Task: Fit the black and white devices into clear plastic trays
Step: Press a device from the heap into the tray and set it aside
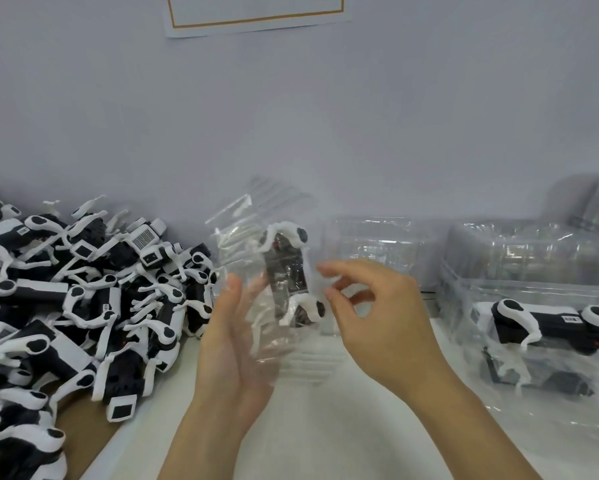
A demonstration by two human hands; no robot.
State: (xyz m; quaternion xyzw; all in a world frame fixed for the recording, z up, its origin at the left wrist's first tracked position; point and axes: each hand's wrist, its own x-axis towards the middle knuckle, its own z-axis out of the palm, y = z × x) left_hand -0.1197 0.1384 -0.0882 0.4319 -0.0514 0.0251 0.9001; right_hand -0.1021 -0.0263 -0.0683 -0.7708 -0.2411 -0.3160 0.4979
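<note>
Heaping to the left of the hands, a pile of black & white devices point(73, 299) carries small labels, too blurred to read. L hand point(234, 344), fingers straight, props a clear plastic tray point(256, 271) w/ one device point(289, 275) in it upright against its palm. R hand point(370, 306), just right of the tray, fingers loosely curled, holds nothing; more trays point(533, 271) farther right, one device inside.
</note>
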